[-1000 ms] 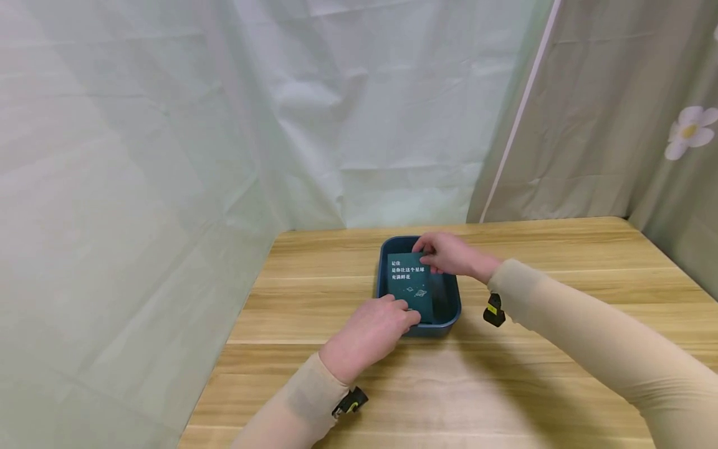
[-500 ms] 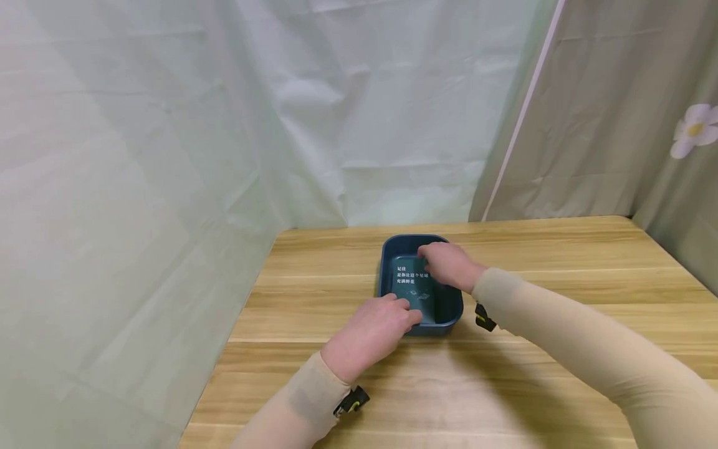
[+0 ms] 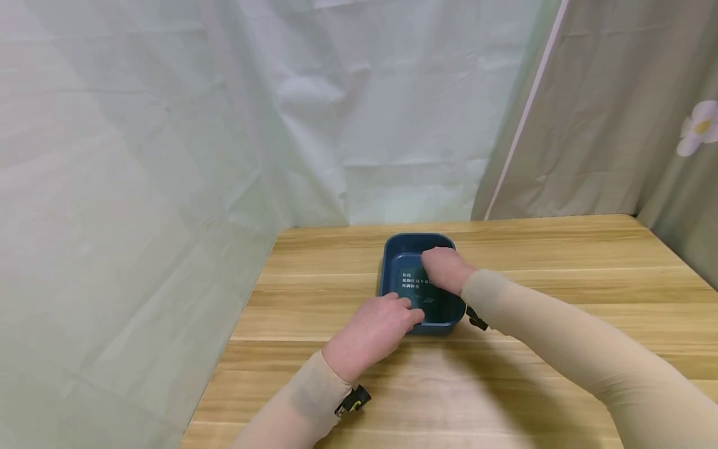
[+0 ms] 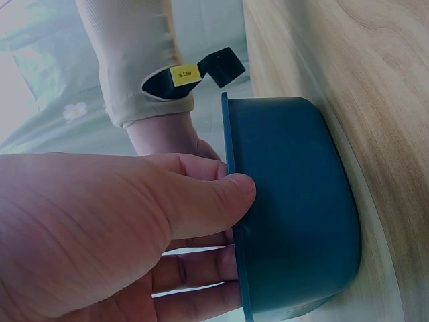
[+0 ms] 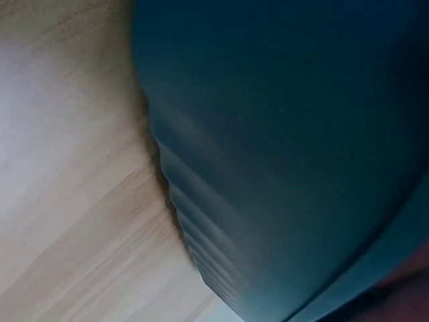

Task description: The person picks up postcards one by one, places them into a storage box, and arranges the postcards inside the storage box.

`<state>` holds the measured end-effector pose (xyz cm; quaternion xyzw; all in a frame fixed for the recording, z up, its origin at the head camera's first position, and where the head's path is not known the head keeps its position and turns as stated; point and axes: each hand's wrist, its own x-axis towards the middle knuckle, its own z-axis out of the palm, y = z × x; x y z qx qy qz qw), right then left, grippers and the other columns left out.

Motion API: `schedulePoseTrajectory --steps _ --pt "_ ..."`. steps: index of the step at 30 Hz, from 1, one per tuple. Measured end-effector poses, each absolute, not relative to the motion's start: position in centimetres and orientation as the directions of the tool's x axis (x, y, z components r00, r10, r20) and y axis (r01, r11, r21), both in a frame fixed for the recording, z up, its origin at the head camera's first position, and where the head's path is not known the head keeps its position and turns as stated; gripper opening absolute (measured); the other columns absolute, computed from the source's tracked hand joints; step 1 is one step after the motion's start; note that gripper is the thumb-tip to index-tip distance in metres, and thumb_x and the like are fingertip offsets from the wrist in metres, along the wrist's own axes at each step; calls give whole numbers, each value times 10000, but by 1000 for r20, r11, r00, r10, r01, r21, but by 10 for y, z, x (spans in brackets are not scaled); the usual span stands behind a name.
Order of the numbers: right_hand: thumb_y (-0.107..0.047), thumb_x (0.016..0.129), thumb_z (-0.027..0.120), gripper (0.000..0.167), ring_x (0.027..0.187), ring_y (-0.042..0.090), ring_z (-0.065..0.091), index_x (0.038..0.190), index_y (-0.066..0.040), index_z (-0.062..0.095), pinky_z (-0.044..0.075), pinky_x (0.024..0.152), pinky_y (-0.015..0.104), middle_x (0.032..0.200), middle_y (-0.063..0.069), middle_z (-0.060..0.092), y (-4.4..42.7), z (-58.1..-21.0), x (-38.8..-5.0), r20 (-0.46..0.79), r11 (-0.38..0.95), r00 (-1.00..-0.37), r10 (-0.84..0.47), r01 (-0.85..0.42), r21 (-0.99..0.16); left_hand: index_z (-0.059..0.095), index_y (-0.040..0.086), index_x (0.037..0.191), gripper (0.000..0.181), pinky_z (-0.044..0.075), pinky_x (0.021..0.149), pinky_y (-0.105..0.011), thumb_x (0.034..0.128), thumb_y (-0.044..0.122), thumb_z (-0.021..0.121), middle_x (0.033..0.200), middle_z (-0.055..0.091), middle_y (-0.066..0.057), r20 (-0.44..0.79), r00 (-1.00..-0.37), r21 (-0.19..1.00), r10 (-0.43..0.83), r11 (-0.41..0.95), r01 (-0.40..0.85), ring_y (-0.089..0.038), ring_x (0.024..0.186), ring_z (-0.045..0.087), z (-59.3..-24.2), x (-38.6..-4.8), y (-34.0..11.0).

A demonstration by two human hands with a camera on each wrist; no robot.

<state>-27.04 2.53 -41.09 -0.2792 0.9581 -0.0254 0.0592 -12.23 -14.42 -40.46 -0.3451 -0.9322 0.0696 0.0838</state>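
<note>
A dark blue plastic bin (image 3: 392, 251) stands on the table. Inside it, low down, is a dark green book (image 3: 414, 292) with white Chinese lettering. My left hand (image 3: 377, 327) grips the bin's near rim; the left wrist view shows the thumb on the outer wall (image 4: 295, 201) and the fingers over the rim. My right hand (image 3: 444, 268) reaches into the bin and holds the book at its upper right side, with its fingertips hidden from the head view. Only the bin's ribbed outer side (image 5: 268, 147) and a blurred bit of hand fill the right wrist view.
The light wooden table (image 3: 291, 293) surrounds the bin. Pale curtains (image 3: 415, 156) hang along its back and left, a greyish one with a flower print at the right. Black wrist devices (image 3: 353, 399) sit on both sleeves.
My right hand has moved downward into the bin, and the book has sunk lower with it, shifting slightly right. My left hand has kept its grip on the rim.
</note>
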Motion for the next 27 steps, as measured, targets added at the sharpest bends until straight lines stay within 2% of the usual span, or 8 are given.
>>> schedulePoseTrajectory --steps 10,15,19,27 --pt "-16 1040 730 188 944 294 677 1218 45 731 550 1109 508 1113 183 760 25 -411 -274 -150 849 -835 -529 -518 -106 823 262 1153 153 546 711 -242 1038 163 800 983 749 37 94 -753 -183 651 755 630 -136 816 625 -404 -121 -144" --pt "-86 1041 758 177 896 274 671 1165 41 745 591 1044 475 1048 159 755 23 -414 -277 -173 846 -828 -533 -525 -93 822 259 1166 150 545 715 -234 1044 176 797 994 751 36 78 -758 -165 648 758 631 -131 822 621 -404 -122 -144" --pt "-168 1030 808 231 890 256 675 1156 19 757 599 1017 456 1036 135 757 21 -413 -276 -202 846 -822 -532 -527 -85 820 255 1168 144 545 718 -233 1048 180 793 1003 753 34 76 -757 -159 649 757 634 -132 824 618 -403 -122 -144" --pt "-174 1026 818 220 912 249 680 1146 -3 749 590 1031 462 1019 112 750 21 -410 -273 -223 845 -815 -534 -522 -118 821 253 1143 124 551 712 -240 1048 179 792 995 752 31 90 -753 -177 652 755 632 -136 811 618 -404 -123 -144"
